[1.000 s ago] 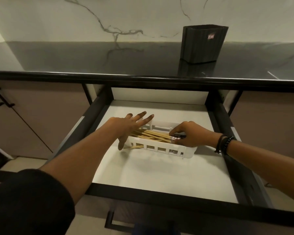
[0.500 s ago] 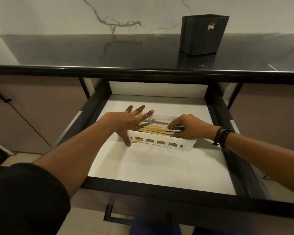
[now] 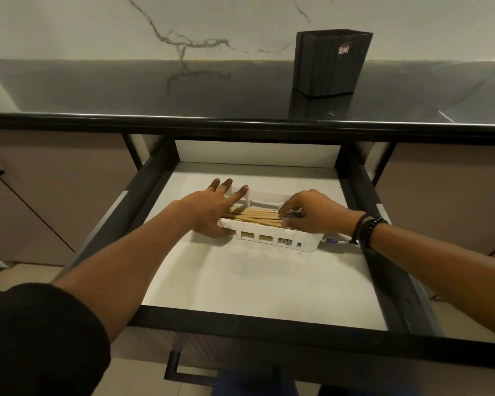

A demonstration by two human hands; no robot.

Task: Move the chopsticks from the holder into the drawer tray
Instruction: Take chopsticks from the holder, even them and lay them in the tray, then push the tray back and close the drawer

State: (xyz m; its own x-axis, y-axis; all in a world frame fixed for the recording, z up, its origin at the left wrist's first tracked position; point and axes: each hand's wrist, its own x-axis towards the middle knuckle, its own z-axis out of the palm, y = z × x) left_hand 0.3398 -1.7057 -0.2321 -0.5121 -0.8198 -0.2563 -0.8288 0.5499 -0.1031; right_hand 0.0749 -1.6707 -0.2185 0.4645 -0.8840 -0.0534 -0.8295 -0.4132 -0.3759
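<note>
Head view: the chopsticks (image 3: pixel 253 217) lie bundled lengthwise inside the white tray (image 3: pixel 272 240), which sits mid-drawer (image 3: pixel 269 281). They look light, stiff and smooth (likely to roll or skid), best pinched near their ends. The left hand (image 3: pixel 209 208) is spread flat, fingers wide, thumb against the tray's near left corner, holding nothing. The right hand (image 3: pixel 312 212) curls its fingertips onto the bundle's right ends. The dark holder (image 3: pixel 330 62) stands on the counter behind the tray.

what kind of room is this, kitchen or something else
Most likely a home kitchen: a glossy dark countertop against a veined marble-look backsplash, an open drawer under it, and wooden chopsticks lying in a white tray.
</note>
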